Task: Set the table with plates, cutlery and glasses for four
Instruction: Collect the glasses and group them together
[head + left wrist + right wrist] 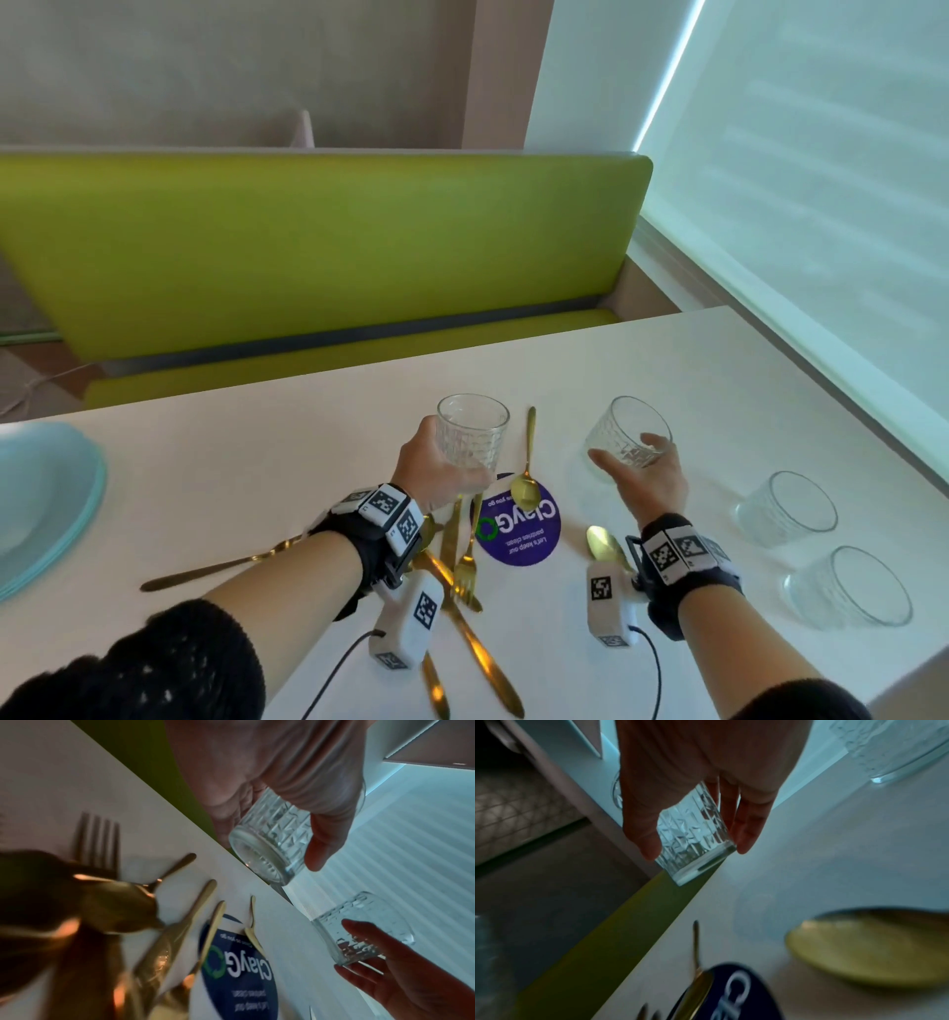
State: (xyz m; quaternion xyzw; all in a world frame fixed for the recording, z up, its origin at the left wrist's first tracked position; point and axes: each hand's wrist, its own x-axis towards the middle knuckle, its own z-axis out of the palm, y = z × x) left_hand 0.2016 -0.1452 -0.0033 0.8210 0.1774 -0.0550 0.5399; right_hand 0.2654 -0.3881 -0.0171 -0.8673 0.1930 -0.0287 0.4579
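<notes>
While the gold cutlery (464,570) lies nearest in a loose pile on the desk (719,390), with two glasses (821,550) standing on it at the right, each hand carries one glass above the desk beyond the pile. The left hand (436,475) has its fingers (323,845) curled around an almost upright glass (472,431), mouth up. The right hand (644,475) pinches the base of a second glass (627,432) between thumb and fingers (746,825); its axis tilts, mouth up and to the right, so I judge it must be levelled before it is put down further ahead.

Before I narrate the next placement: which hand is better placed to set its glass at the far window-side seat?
Right, probably: the right hand holds its glass nearer the window; the left hand is more central.
</notes>
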